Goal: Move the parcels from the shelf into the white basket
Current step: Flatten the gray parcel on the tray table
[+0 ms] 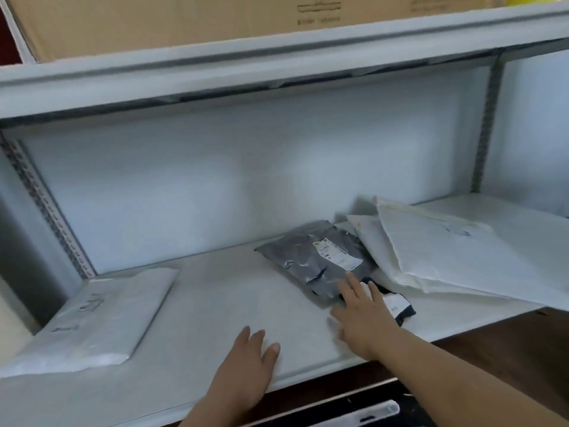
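Note:
A grey plastic parcel (pixel 311 257) with a white label lies on the white shelf (pixel 200 309), right of centre. A small black parcel (pixel 397 306) lies just in front of it. My right hand (pixel 360 309) reaches over both with straight fingers, the fingertips on the grey parcel's near edge. My left hand (pixel 246 365) hovers flat and open over the shelf's front edge, holding nothing. Two large white parcels (pixel 446 257) overlap at the right. Another white parcel (pixel 98 318) lies at the left. The white basket is out of view.
A cardboard box (pixel 184 20) sits on the upper shelf board (pixel 277 57). Perforated metal uprights (pixel 489 124) stand at both back corners. Below the shelf edge lie a dark floor and a white plastic rim (pixel 369 411).

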Motion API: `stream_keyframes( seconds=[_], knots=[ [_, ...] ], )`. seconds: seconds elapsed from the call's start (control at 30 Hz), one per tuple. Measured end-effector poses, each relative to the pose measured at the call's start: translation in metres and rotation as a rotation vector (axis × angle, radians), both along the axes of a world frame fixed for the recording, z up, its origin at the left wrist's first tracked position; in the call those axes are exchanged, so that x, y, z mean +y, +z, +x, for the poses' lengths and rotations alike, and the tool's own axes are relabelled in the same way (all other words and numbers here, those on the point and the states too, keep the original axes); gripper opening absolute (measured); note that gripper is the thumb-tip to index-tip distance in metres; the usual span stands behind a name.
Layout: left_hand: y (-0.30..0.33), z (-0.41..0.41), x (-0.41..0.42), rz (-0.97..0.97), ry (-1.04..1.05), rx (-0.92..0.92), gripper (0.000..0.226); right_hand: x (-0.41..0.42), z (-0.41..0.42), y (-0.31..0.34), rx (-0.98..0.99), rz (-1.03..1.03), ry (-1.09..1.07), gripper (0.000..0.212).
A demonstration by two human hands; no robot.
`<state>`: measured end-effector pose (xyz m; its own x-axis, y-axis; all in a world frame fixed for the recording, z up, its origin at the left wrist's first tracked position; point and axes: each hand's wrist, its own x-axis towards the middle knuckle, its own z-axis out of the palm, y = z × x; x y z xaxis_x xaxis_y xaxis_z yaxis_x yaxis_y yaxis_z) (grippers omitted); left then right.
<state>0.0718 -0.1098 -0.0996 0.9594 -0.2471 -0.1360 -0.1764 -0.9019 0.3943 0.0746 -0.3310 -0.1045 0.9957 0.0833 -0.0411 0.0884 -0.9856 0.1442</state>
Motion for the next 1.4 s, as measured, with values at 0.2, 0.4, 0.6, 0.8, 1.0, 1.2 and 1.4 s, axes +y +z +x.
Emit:
stream_keyframes(
  seconds=[0.2,0.4,0.6,0.8,1.0,1.2,1.4],
  knots=[
    [-0.024,0.022,0.005,-0.061,0.085,0.012,0.052,0.006,0.029,-0.008,0.078,0.007,-0.036,0.050],
    [-0.020,0.018,0.020,-0.545,0.387,0.131,0.051,0.032,0.024,0.000,-0.010,0.149,0.153,0.064],
    [-0.021,0.008,0.065,-1.216,0.816,0.321,0.080,0.104,-0.050,-0.013,0.129,0.239,0.666,0.057],
    [-0.051,-0.048,0.118,-1.117,0.975,0.315,0.025,0.134,-0.087,-0.013,0.045,0.912,0.252,0.044],
    [-0.042,-0.142,0.116,-0.827,0.750,0.746,0.011,0.109,-0.106,-0.038,0.079,1.514,-0.612,0.073],
    [-0.020,-0.168,0.124,-0.373,0.371,0.941,0.022,0.093,-0.141,-0.042,0.131,1.254,-0.407,0.072],
    [-0.049,-0.155,0.131,-0.173,0.501,0.178,0.016,0.075,-0.161,-0.063,0.319,0.909,-0.338,0.066]
  ],
)
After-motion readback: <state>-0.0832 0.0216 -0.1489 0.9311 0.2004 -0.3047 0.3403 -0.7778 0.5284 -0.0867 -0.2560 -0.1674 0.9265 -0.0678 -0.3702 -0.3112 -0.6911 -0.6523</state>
